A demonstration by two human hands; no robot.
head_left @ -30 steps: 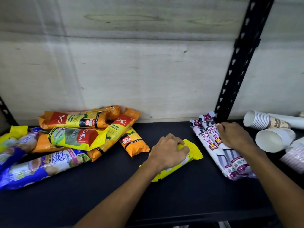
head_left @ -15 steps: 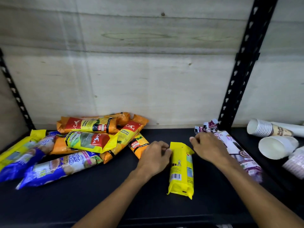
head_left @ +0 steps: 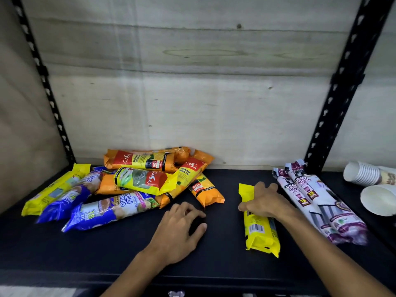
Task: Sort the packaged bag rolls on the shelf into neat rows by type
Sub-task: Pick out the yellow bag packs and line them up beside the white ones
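Right hand point(head_left: 264, 202) grasping yellow pack point(head_left: 260, 230) beside white packs point(head_left: 317, 200), left hand point(head_left: 177, 230) fingers released over shelf point(head_left: 107, 249).

Two stacks of white paper cups lie on their sides at the far right of the black shelf board point(head_left: 120, 251): the ribbed stack point(head_left: 362, 173) behind, the smooth cup point(head_left: 378, 199) in front (mouth facing the camera). Black perforated uprights point(head_left: 334, 101) frame a pale wooden back panel point(head_left: 192, 93).
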